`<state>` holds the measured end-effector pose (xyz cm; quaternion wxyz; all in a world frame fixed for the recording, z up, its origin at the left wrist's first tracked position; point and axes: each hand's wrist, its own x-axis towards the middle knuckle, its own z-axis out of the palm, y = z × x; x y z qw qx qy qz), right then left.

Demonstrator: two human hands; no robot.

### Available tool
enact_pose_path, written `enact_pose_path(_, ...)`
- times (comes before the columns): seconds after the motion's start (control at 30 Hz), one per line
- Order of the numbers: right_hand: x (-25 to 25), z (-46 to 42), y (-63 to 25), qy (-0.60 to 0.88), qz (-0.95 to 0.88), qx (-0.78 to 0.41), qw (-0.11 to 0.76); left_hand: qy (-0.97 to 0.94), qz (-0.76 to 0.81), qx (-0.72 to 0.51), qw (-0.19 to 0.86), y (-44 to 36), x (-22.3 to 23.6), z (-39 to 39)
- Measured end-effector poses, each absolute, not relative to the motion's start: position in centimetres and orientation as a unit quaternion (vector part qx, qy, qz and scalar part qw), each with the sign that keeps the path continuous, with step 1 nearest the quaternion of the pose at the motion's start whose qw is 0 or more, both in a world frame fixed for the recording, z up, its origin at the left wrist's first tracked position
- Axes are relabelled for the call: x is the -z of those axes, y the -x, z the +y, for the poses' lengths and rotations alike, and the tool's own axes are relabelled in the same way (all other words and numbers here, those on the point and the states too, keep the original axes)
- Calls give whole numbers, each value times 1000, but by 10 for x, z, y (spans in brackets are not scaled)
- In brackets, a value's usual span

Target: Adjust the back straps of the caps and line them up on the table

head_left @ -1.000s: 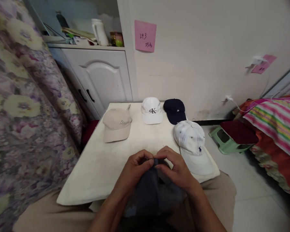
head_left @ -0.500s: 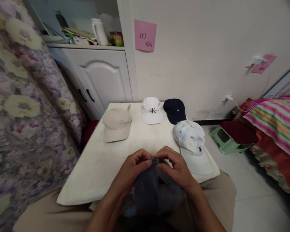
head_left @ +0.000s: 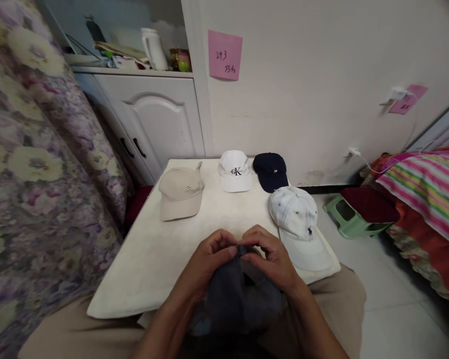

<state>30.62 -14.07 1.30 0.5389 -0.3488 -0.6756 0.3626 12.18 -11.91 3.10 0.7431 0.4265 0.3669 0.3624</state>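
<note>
A dark grey-blue cap (head_left: pixel 226 294) hangs over my lap at the table's near edge, its lower part in shadow. My left hand (head_left: pixel 213 259) pinches the cap's upper edge between thumb and fingers. Close beside it, my right hand (head_left: pixel 271 257) grips the same edge, near a strap and an opening in the cap. A pale blue-white cap (head_left: pixel 297 219) with a small dark logo lies just right of my right hand. Farther back are a beige cap (head_left: pixel 179 194), a white cap (head_left: pixel 235 172) with black letters and a navy cap (head_left: pixel 270 172).
The caps rest on a table with a cream cover (head_left: pixel 142 269). A floral curtain (head_left: pixel 41 189) hangs at the left, by a white cabinet (head_left: pixel 153 114). A wall stands behind the table. Right of it are a green stool (head_left: pixel 344 217) and a bed with a striped cover (head_left: pixel 430 184).
Both hands keep their hold on the dark cap in nearly the same place. The cap's lower part has shifted very slightly; the other caps have not moved.
</note>
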Motion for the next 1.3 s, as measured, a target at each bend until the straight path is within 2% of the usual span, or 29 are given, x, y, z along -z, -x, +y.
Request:
enact_pose_path(0.17, -17, -141, -307, 372, -682, -350, 523, -468, 394, -342, 713, -121, -33, -118)
enact_pose_path(0.5, -18, -144, -308, 397, -738, -236, 492, -522, 433, -370, 635, -122, -35, -117)
enact_pose_path(0.73, -21, -145, -308, 421, -723, -304, 456, -622, 440, -349, 547, -118, -32, -117)
enact_pose_path(0.97, -16, -144, -308, 433, -641, -451, 445, -658, 445, -327, 512, -119, -35, -120)
enact_pose_path(1.07, -15, -143, -308, 433, -627, -478, 438, -664, 454, -317, 502, -121, -34, -121)
enact_pose_path(1.2, -17, -144, -310, 439, -627, -469, 441, -654, 453, -317, 517, -119, -32, -120)
enact_pose_path(1.3, -16, -144, -310, 404, -601, -518, 454, -620, 416, -322, 582, -117, -29, -119)
